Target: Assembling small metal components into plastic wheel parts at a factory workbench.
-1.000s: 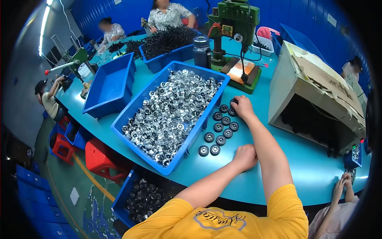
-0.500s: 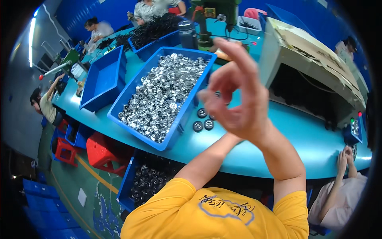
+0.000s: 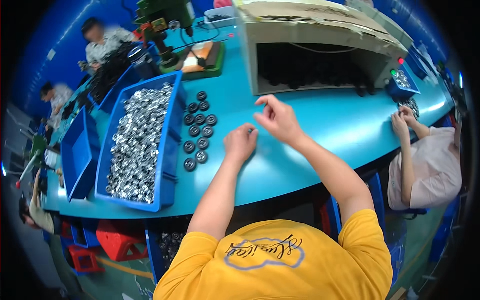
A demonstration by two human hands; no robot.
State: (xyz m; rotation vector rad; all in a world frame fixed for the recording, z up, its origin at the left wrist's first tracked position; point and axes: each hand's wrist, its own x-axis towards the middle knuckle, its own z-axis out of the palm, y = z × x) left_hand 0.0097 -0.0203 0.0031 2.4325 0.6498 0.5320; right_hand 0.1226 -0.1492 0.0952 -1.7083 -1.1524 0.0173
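Note:
My left hand [image 3: 241, 143] rests low over the teal table, fingers curled together. A small dark bit shows at its thumb and fingertip, too little to name. Farther right and slightly higher, my right hand [image 3: 280, 121] has its thumb and forefinger bent and apart, and nothing shows between them. Left of my left hand, several small black wheels [image 3: 199, 119] with ringed centres lie flat in loose rows. Beyond these wheels is a blue tub [image 3: 170, 145] heaped with shiny metal round parts [image 3: 137, 145].
A blue bin [image 3: 80, 155] stands at the far left. Behind my hands are a green machine base [image 3: 212, 67] and a big cardboard-topped box [image 3: 320, 25] with a dark opening. At right, a co-worker in a pale shirt [image 3: 425, 170] handles small parts near a blue box [image 3: 402, 90].
The view has swung right. My right hand has come down from its raised place toward the table, and my left hand, hidden behind it before, now shows. More of the black wheels are visible.

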